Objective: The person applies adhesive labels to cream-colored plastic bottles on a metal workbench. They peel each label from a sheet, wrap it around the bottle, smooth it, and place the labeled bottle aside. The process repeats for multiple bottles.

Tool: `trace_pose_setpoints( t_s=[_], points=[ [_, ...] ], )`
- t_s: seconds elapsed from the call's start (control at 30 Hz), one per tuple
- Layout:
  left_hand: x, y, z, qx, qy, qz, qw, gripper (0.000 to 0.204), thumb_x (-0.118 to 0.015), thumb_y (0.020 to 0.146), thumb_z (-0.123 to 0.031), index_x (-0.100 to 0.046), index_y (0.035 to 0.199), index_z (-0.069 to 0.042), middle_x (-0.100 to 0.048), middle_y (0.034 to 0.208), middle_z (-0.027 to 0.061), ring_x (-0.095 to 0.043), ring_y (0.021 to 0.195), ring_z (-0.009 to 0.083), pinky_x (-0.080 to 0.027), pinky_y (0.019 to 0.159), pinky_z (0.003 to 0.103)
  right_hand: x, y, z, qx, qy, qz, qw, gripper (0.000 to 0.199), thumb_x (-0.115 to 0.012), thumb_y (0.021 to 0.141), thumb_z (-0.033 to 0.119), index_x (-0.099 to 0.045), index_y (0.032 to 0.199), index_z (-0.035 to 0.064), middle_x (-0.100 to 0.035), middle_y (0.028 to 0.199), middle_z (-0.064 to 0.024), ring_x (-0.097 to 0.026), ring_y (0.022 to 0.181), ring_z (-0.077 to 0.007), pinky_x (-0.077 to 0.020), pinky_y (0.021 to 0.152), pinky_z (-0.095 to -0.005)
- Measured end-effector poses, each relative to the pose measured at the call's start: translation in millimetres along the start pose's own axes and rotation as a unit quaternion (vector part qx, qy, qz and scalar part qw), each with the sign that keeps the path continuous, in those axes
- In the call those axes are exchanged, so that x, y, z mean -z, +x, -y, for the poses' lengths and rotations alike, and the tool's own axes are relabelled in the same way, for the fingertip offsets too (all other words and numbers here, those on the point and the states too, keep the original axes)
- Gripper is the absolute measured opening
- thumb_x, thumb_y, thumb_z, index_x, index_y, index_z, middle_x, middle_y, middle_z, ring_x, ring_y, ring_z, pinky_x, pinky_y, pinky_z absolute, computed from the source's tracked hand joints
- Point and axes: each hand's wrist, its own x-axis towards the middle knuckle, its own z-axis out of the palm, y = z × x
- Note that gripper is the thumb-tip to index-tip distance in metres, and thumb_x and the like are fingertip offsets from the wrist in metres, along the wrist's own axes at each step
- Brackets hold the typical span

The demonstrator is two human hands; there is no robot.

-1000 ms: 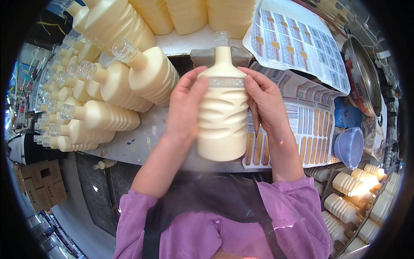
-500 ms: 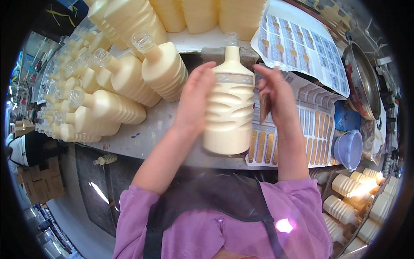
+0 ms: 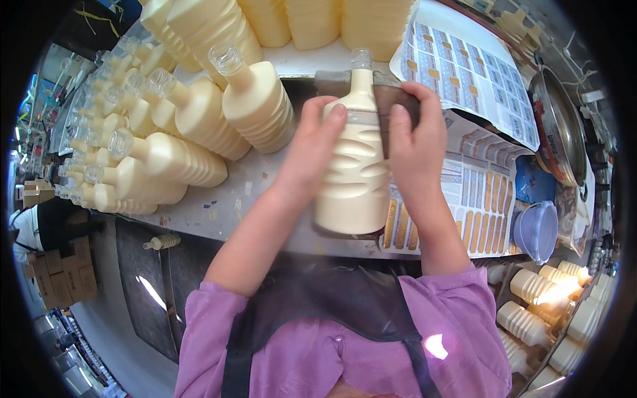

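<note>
A cream ribbed bottle (image 3: 352, 192) with a clear threaded neck stands before me, a patterned label band (image 3: 363, 120) around its shoulder. My left hand (image 3: 310, 139) grips its left side, thumb pressed on the band's left end. On the other side, my right hand (image 3: 421, 142) holds a dark brown flat piece (image 3: 397, 99) between thumb and fingers, beside the bottle's shoulder. The piece's exact kind is unclear. Behind the bottle's neck lies a grey block (image 3: 332, 82), partly hidden.
Several cream bottles (image 3: 255, 109) crowd the left of the table (image 3: 222, 209); more stand at the back. Label sheets (image 3: 464, 66) lie at right, near a purple bucket (image 3: 536, 229) and a metal pan (image 3: 557, 126). Bottles (image 3: 527, 323) fill a rack lower right. Another person (image 3: 56, 225) bends at far left.
My left thumb has come onto the label band. My right hand has turned and moved closer to the bottle, bringing the brown piece up beside its shoulder. The bottle has turned slightly.
</note>
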Motion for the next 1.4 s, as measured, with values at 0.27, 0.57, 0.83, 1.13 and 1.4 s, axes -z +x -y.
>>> trace_pose_setpoints(
  t_s=[0.27,0.57,0.83,1.13,1.4],
  points=[
    [-3,0,2,0.010,-0.077,-0.019,0.997,0.032,-0.057,0.107,-0.030,-0.052,0.129,-0.007,-0.062,0.116,0.0055,-0.059,0.107,0.0133,-0.051,0.096,0.032,-6,-12,-56,-0.111,0.153,-0.039,0.981,0.033,-0.058,0.099,0.009,-0.053,0.130,0.0000,-0.061,0.123,-0.0165,-0.057,0.115,-0.0258,-0.0432,0.104,-0.0370],
    [4,-3,1,0.046,-0.182,-0.054,0.981,0.022,-0.060,0.106,-0.025,-0.059,0.121,-0.009,-0.066,0.112,0.0031,-0.063,0.103,0.0121,-0.053,0.091,0.031,9,-13,13,0.342,-0.086,0.023,0.936,0.034,-0.078,0.070,-0.008,-0.073,0.100,0.0057,-0.075,0.096,-0.0087,-0.073,0.086,-0.0253,-0.0566,0.076,-0.0355],
    [28,-2,16,0.054,-0.255,-0.002,0.965,0.023,-0.054,0.106,-0.022,-0.061,0.122,-0.006,-0.066,0.111,0.0054,-0.063,0.103,0.0156,-0.052,0.089,0.032,-14,-15,56,0.358,-0.226,0.201,0.884,0.027,-0.064,0.077,0.011,-0.068,0.103,0.0053,-0.070,0.102,-0.0065,-0.069,0.094,-0.0224,-0.0502,0.082,-0.0368],
    [28,-10,10,0.084,-0.336,0.014,0.938,0.044,-0.037,0.111,-0.042,-0.059,0.127,-0.008,-0.062,0.128,0.0096,-0.060,0.116,0.0218,-0.046,0.102,0.036,-36,-5,65,0.313,-0.294,0.248,0.869,0.024,-0.066,0.077,0.008,-0.068,0.101,0.0045,-0.069,0.093,-0.0084,-0.068,0.086,-0.0244,-0.0518,0.077,-0.0367],
    [11,-2,3,0.023,-0.085,-0.005,0.996,0.048,-0.064,0.101,-0.047,-0.052,0.129,-0.010,-0.060,0.118,0.0061,-0.061,0.105,0.0157,-0.052,0.093,0.034,-26,35,37,0.093,0.011,0.071,0.993,0.033,-0.055,0.093,0.005,-0.052,0.125,-0.0019,-0.064,0.115,-0.0259,-0.064,0.106,-0.0439,-0.0510,0.092,-0.0477]
  ],
)
